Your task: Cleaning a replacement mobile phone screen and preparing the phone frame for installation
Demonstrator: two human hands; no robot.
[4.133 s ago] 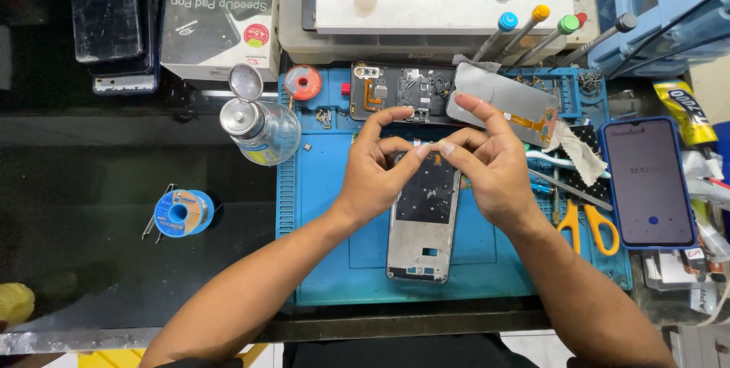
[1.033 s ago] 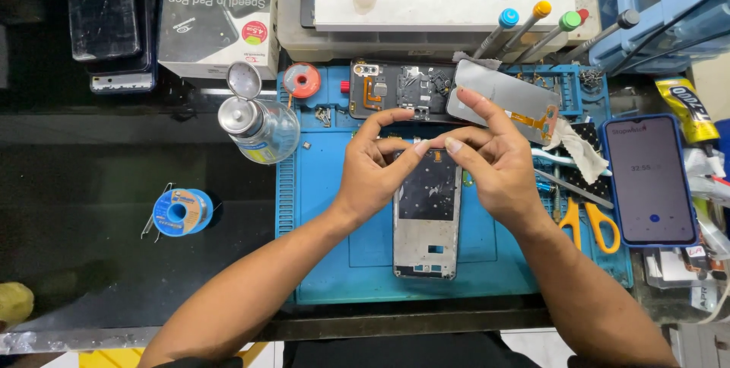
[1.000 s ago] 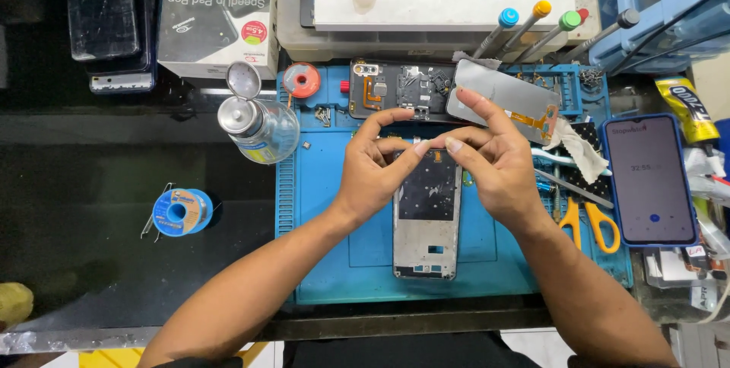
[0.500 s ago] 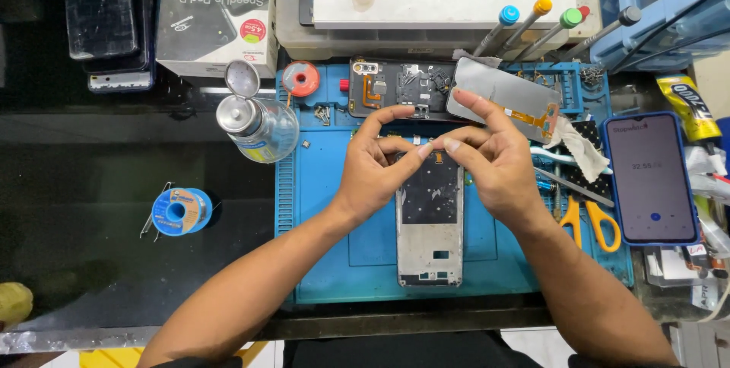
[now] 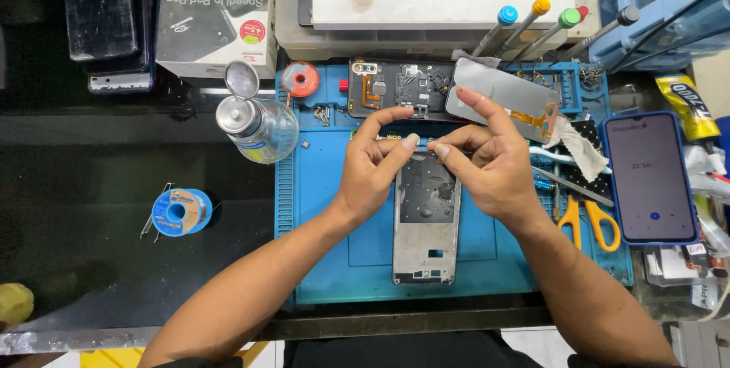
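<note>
A silver phone frame (image 5: pixel 426 223) lies lengthwise on the blue work mat (image 5: pixel 334 223). My left hand (image 5: pixel 374 164) and my right hand (image 5: pixel 487 157) meet over its top end. Their thumbs and forefingers pinch a thin strip or small part at the frame's upper edge; what it is I cannot make out. Just beyond the fingers lie an opened phone body (image 5: pixel 399 87) with its board showing and a detached grey screen (image 5: pixel 502 98) with an orange flex cable.
A clear liquid bottle (image 5: pixel 255 125) with its cap open stands left of the mat, beside a red tape roll (image 5: pixel 301 79). A blue solder spool (image 5: pixel 179 211) lies further left. At right are yellow-handled scissors (image 5: pixel 585 220), a lit phone (image 5: pixel 650 178) and several screwdrivers (image 5: pixel 525 22).
The phone frame has slid slightly nearer to me on the mat while both hands keep pinching at its top edge. Little else has moved.
</note>
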